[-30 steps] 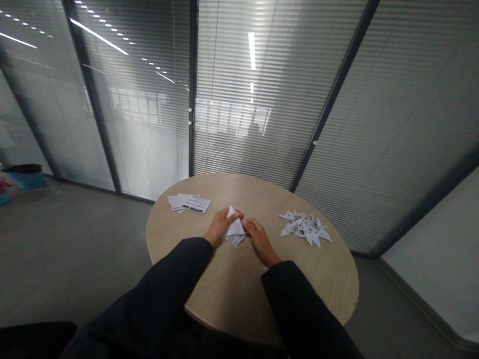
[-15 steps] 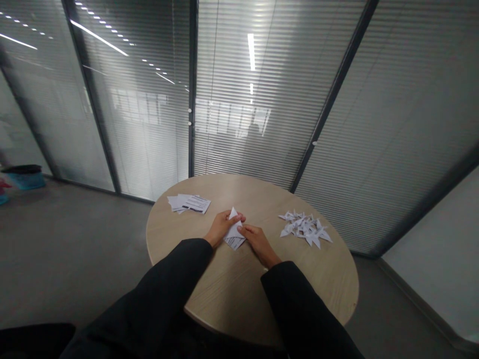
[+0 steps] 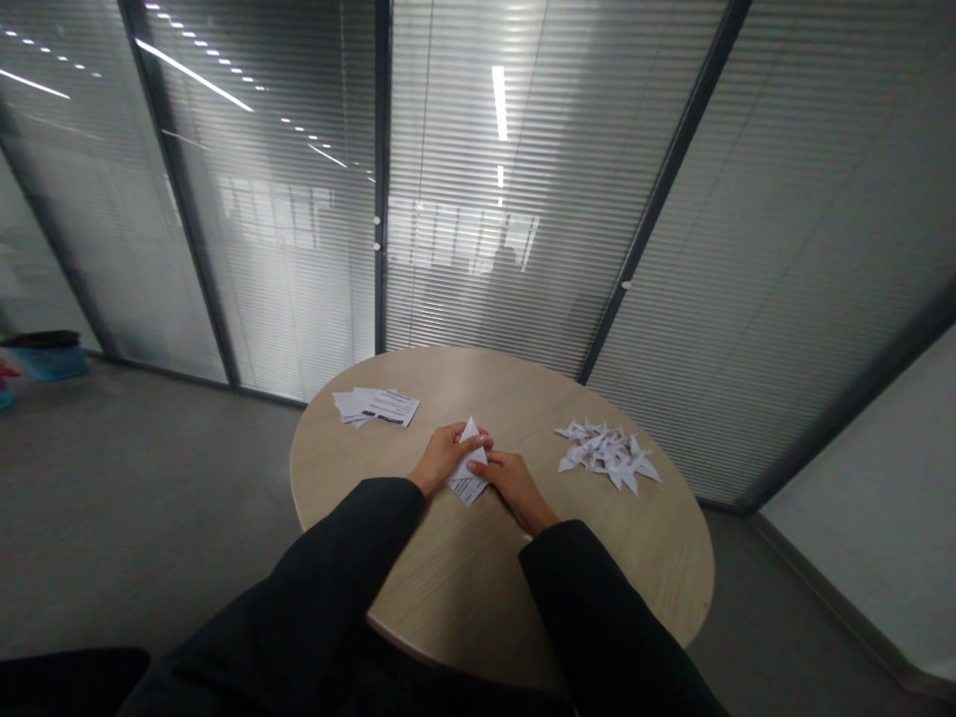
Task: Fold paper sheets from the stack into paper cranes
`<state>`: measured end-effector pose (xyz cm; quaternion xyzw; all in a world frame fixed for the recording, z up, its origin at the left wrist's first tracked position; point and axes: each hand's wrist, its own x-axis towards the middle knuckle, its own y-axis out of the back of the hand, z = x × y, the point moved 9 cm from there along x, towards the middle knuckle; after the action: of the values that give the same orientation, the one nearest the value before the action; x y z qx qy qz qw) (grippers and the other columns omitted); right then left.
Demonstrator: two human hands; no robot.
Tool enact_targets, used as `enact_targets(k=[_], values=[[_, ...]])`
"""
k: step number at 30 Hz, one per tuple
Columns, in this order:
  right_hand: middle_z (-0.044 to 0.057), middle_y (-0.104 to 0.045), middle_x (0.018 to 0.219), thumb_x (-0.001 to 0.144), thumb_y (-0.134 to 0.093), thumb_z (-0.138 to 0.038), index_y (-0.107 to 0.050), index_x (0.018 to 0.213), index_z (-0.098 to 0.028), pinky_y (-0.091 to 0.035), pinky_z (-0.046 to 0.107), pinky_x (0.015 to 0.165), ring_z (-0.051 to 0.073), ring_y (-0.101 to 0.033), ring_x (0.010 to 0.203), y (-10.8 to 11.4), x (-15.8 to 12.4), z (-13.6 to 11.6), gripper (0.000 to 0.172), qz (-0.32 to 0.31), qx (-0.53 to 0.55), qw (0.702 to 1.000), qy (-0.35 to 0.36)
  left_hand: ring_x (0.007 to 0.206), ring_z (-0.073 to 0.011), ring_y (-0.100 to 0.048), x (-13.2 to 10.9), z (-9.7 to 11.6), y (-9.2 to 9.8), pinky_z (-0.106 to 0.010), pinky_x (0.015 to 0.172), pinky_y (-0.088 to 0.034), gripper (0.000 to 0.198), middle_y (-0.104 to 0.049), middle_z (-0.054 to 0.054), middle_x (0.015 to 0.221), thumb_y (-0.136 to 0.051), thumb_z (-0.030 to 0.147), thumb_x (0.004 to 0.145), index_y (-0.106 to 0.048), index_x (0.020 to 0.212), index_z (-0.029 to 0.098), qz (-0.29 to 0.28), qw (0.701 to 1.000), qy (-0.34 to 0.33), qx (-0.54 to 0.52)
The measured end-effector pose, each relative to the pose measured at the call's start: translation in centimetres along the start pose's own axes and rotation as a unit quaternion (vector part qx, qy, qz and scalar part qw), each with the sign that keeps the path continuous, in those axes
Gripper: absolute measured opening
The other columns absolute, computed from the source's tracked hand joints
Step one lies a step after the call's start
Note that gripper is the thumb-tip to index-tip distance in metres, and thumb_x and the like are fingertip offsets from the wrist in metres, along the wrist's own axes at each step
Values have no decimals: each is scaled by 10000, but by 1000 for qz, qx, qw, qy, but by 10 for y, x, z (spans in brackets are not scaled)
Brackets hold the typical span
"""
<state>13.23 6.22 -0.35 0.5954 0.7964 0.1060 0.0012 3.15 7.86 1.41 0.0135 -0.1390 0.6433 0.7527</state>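
Note:
Between my hands, over the middle of the round wooden table (image 3: 448, 588), is a folded paper (image 3: 467, 486) with a pointed white top and printed text on its lower part. My left hand (image 3: 442, 458) grips its upper left side, the thumb lying across the front. From the right, my right hand (image 3: 519, 486) pinches the paper, its thumb pressed on the front near the middle. To the right lies a pile of folded white paper shapes (image 3: 610, 454) with sharp points. Several flat printed sheets (image 3: 388, 405) overlap at the table's back left.
Glass partitions with blinds (image 3: 485, 289) and dark frames stand right behind the table. A blue bin (image 3: 51, 358) with a black liner is on the floor at the far left. A white wall (image 3: 881, 518) rises at the right.
My right thumb has shifted slightly left and down across the folded paper. The paper's tip has moved a little to the right. The sheets and the pile have stayed in place.

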Motion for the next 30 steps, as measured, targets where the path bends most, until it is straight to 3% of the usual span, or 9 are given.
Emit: enact_targets(k=[9,13,30], values=[[38,-669,632,604,-712,-460,-700,723,-107,-430,275,557,183,-599,587,2,1,5,372,1,-12,1000,-9,640,-182,-638,-1,5,8,-253,551,-456,396,-710,-118,813,-722,444,626,-686,798,89,34,999,3,-10],[36,-668,632,597,-717,-443,-702,721,-109,-427,274,549,183,-599,576,3,1,5,356,2,-24,1000,-16,702,-201,-650,-2,9,12,-277,612,-484,409,-710,-138,844,-732,446,620,-686,802,82,47,998,-4,-42],[21,-662,592,609,-705,-443,-699,699,-125,-412,258,500,181,-592,550,4,2,6,331,8,-51,999,-11,774,-237,-666,1,4,13,-321,666,-515,459,-707,-172,887,-742,452,611,-676,859,72,41,996,2,-74]])
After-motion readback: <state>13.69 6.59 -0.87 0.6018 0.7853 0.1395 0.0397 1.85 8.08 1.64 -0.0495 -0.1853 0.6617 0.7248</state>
